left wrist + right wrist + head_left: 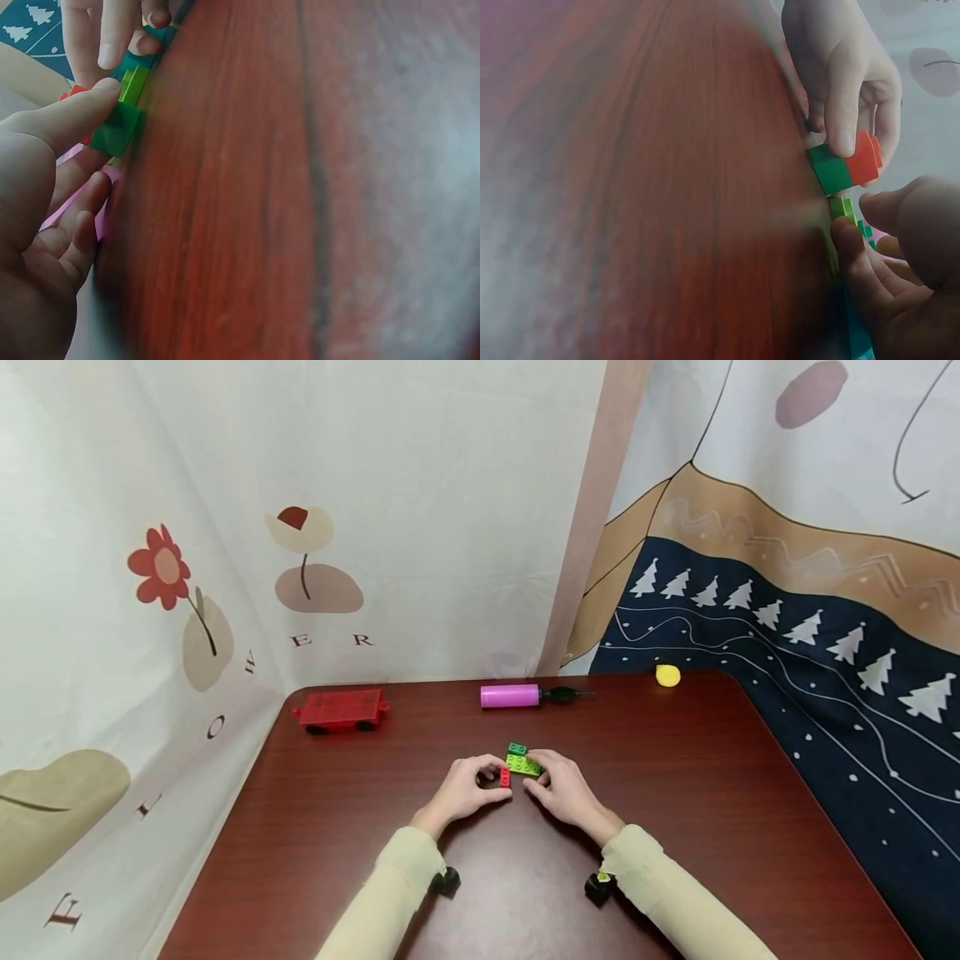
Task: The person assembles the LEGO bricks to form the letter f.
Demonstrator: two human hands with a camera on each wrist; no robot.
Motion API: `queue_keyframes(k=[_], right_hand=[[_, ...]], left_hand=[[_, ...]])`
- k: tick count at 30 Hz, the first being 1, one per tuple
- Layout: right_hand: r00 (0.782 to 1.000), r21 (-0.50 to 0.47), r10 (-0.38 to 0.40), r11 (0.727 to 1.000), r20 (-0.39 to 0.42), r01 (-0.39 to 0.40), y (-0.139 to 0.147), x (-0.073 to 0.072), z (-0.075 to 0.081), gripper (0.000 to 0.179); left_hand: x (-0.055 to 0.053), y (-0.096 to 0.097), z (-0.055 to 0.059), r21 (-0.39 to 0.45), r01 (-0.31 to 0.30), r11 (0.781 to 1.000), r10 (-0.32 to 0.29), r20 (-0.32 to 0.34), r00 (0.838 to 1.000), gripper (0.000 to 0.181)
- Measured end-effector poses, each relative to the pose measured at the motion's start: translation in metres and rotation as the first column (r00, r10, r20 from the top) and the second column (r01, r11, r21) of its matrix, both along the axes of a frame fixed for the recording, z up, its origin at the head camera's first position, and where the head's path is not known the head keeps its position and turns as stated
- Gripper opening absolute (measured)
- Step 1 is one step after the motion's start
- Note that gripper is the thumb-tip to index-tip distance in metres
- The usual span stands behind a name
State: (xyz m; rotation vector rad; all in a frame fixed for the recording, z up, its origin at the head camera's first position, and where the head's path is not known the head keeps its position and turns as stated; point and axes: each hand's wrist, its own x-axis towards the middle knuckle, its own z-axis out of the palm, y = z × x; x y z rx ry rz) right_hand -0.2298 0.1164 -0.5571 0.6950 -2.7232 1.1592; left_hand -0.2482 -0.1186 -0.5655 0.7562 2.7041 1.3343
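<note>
In the head view, my left hand (467,787) pinches a red toy brick (505,777) between thumb and fingertips. The right wrist view shows this red brick joined on top of a dark green brick (830,169), held tilted close over the table. My right hand (567,789) curls its thumb and fingers round a lime green studded brick (523,766) just to the right. A smaller green brick (517,749) sits at the lime brick's far side. Teal bricks (129,63) show beside the lime one in the left wrist view, partly hidden by the right fingers.
Along the back of the dark red table (480,877) stand a red toy wagon (341,710) at left and a purple hand pump (511,696) with a black nozzle end. A small yellow object (667,675) lies at the back right. Printed cloth hangs behind the table.
</note>
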Motion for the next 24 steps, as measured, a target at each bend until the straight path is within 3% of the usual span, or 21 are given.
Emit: queue_keyframes(k=[10,18,24], right_hand=[[0.998,0.005,-0.042,0.999,0.054,0.042,-0.015,-0.004,-0.001,0.049],[0.996,0.021,-0.085,0.996,0.038,0.084,-0.018,-0.006,0.000,0.051],[0.994,0.057,-0.099,0.994,0.039,0.097,-0.015,-0.009,-0.001,0.050]], left_hand=[[-0.002,-0.002,0.000,0.024,0.001,1.000,-0.001,-0.014,1.000,0.038],[-0.001,-0.002,-0.001,0.040,0.005,0.999,-0.005,-0.021,1.000,0.038],[-0.002,0.000,-0.002,0.047,-0.025,0.999,0.025,0.001,1.000,0.036]])
